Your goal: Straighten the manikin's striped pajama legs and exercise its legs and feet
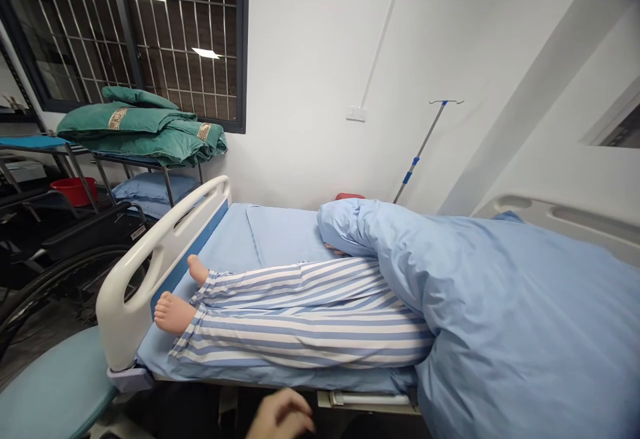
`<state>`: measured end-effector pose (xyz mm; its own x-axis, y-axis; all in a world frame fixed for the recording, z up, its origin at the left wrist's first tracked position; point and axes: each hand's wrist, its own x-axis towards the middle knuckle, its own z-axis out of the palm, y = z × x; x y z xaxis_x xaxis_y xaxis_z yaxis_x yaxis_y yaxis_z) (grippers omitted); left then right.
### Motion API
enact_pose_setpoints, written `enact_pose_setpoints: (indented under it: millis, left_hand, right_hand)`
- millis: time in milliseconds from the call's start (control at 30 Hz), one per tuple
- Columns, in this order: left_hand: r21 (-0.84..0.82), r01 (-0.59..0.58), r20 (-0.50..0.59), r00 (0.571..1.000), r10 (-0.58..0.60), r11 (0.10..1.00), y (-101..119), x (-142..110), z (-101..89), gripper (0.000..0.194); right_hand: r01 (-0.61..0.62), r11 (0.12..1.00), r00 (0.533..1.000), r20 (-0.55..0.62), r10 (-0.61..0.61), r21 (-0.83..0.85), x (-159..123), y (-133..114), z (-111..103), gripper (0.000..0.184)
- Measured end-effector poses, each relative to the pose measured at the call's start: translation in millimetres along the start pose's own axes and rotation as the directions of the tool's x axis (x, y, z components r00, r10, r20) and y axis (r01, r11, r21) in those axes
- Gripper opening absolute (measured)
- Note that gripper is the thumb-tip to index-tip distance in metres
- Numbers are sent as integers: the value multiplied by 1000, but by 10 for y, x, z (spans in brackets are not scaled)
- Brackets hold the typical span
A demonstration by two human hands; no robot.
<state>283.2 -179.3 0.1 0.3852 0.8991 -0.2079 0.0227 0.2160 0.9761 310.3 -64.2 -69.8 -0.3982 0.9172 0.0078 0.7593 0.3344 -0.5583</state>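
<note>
At the bottom edge, in front of the bed's side, is my left hand [281, 415]. Its fingers are loosely bent, with a gap between them and nothing visible in them; the picture cuts off the wrist. Just beyond it lies a figure that looks like a manikin, its legs in blue-and-white striped trousers [305, 335] and its bare feet [174, 313] towards the footboard. A light-blue quilt [505, 312] covers the rest of the body and hangs over the near side. Some fingers of the figure show under the quilt's far edge. My right hand is out of view.
The white footboard [117, 299] stands at the left, beside a round teal stool seat [57, 385] and a wheelchair [75, 252]. Folded green quilts [145, 132] lie on a rack below the window. Behind the bed rises a drip stand [423, 149].
</note>
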Motion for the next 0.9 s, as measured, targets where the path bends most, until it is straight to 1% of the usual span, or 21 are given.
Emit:
enact_pose_setpoints:
  millis: [33,67,100,133,167,200,267,333,367,467,567,600,667,700,767,833,867,900]
  left_hand:
    - [-9,55,-140,989,-56,998,-95,22,-146,21]
    - [-43,119,-300,945,-127,992,-205,35,-311,22]
    - [-93,177,-426,882,-200,980,-324,40,-489,26]
    - [-133,213,-523,814,-251,968,-445,42,-671,31]
    - [-164,231,-593,754,-284,959,-564,44,-851,35]
    - [-191,237,-641,705,-304,953,-674,50,-1021,39]
    - [-207,200,-723,628,-288,958,-850,80,-1311,48]
    - [-196,150,-788,564,-247,969,-953,139,-1524,56]
    - [-196,134,-804,545,-238,971,-977,175,-1602,59]
    - [-240,136,-801,532,-275,961,-972,287,-1752,59]
    - [-248,161,-809,508,-295,955,-939,372,-1824,54]
    - [-241,168,-810,507,-293,956,-939,392,-1841,52]
    - [-245,188,-796,522,-307,951,-962,421,-1872,49]
    - [-255,197,-785,529,-321,947,-982,432,-1887,47]
    - [-275,198,-780,525,-339,941,-1031,451,-1916,43]
    - [-307,176,-790,501,-353,935,-1076,467,-1946,40]
    - [-330,166,-788,494,-368,929,-1096,475,-1964,39]
    - [-353,161,-775,501,-385,922,-1115,483,-1985,39]
  right_hand:
    - [-32,999,999,-25,32,-18,33,-84,36,17]
    - [-49,998,998,-42,47,-34,66,-164,70,22]
    - [-62,997,997,-55,60,-49,99,-241,101,19]
    - [-75,995,995,-68,70,-63,133,-317,126,19]
    - [-85,993,994,-79,79,-77,168,-391,147,21]
    - [-91,992,993,-87,83,-90,202,-462,164,23]
    - [-96,989,992,-98,85,-115,256,-593,192,30]
    - [-94,986,991,-103,80,-136,265,-685,213,42]
    - [-90,986,992,-103,75,-143,241,-705,218,42]
    - [-83,985,993,-94,69,-152,27,-628,203,44]
    - [-96,985,993,-87,83,-147,-333,-385,141,40]
    - [-106,984,992,-86,94,-145,-444,-301,114,38]
    - [-103,989,991,-91,94,-108,-579,-188,57,34]
    - [-79,995,993,-98,72,-68,-584,-174,26,33]
    - [12,1000,993,-116,-11,14,-456,-247,-36,30]
    - [119,992,985,-127,-113,37,-184,-429,-89,29]
    - [158,987,980,-125,-155,13,-18,-539,-105,30]
    - [188,982,975,-119,-190,-24,153,-649,-110,32]
